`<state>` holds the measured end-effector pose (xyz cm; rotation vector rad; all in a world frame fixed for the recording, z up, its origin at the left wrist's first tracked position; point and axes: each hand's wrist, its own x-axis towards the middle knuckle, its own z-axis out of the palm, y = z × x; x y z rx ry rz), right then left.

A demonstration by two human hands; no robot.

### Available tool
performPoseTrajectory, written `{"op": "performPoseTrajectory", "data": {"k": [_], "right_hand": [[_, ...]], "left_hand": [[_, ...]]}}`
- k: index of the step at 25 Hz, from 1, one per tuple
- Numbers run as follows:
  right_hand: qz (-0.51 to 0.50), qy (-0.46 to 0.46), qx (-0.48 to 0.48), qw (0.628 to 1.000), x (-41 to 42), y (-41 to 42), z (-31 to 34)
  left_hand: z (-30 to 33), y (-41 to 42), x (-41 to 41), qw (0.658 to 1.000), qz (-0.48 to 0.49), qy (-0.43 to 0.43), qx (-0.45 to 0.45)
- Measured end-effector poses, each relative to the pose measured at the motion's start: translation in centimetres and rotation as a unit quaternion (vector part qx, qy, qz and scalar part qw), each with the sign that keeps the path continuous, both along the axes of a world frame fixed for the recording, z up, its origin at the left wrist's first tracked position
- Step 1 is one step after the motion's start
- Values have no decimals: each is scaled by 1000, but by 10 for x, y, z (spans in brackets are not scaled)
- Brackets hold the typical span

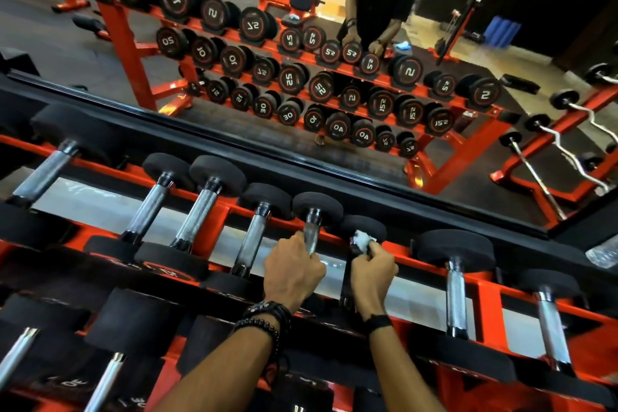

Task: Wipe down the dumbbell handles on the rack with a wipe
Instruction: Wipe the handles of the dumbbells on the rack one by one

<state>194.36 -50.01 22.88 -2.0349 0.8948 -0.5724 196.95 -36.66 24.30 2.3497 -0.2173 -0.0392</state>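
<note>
On the orange steel rack (486, 304), knurled chrome handles run between round black rubber ends. The left hand (292, 273) curls round one dumbbell handle (311, 237). Just beside it, the right hand (373, 273) grips the next dumbbell, pinching a crumpled white wipe (363, 239) against its handle (mostly hidden by the fingers). A mirror (334, 60) stands behind.

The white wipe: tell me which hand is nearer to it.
Right. The right hand pinches the wipe against a dumbbell handle; the left hand grips the neighbouring handle, beside it.
</note>
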Motion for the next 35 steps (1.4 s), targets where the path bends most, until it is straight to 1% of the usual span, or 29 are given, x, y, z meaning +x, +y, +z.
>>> {"op": "performPoseTrajectory", "data": {"k": [2,3,5,6,8,9,10,11,12,13,14,15,17,21,23,24,25,26,27,28,29,31,33,35], "right_hand": [[37,25,-3,999,0,7,5],[48,42,29,998,4,3,5],[60,50,144,987,10,-15,7],[72,53,175,980,10,-21,9],[99,68,165,979,9,-18,12],[96,68,149,982,9,-13,13],[85,69,157,981,10,-12,12],[79,63,205,973,11,-15,13],[83,55,280,955,14,-23,11],[94,51,355,929,17,-31,13],[103,65,407,905,20,-38,15],[109,83,441,887,24,-41,16],[91,90,465,876,36,-35,8],[27,68,409,910,47,-18,-11],[-2,53,337,940,43,-18,-12],[1,73,274,959,39,-19,-9],[19,115,186,976,36,-22,-7],[38,173,75,981,32,-24,-1],[48,212,-32,976,29,-27,1],[51,222,-116,967,25,-28,3],[53,220,-176,958,21,-30,2],[52,210,-228,949,14,-25,-5],[46,170,-229,957,9,-18,-14],[26,99,-207,973,6,-15,-19]], "left_hand": [[0,0,0,1000,3,0,0],[0,1,0,1000,2,0,4],[0,1,0,1000,-1,-2,7],[0,1,0,1000,-2,-3,5],[1,0,1,1000,2,-3,-3],[-1,-1,0,1000,2,-3,-6],[-1,-2,0,1000,1,-2,-8],[-1,-2,-1,1000,-2,0,-8],[-1,-1,-1,1000,-3,2,-5],[-2,-1,0,1000,-3,1,-3],[-3,-1,1,1000,0,3,0],[-2,-1,2,1000,2,5,3],[1,-1,0,1000,1,12,5],[4,0,-1,1000,4,14,2],[3,1,0,1000,4,18,-1],[3,1,-1,1000,2,20,-3],[3,1,-1,1000,2,21,-4],[3,1,-1,1000,3,21,-3],[3,1,-1,1000,4,18,-3],[1,1,0,1000,6,17,-3],[1,1,0,1000,6,15,-5],[1,2,-1,1000,4,18,-8],[1,1,-1,1000,4,16,-12],[0,1,-1,1000,3,11,-14]]}}
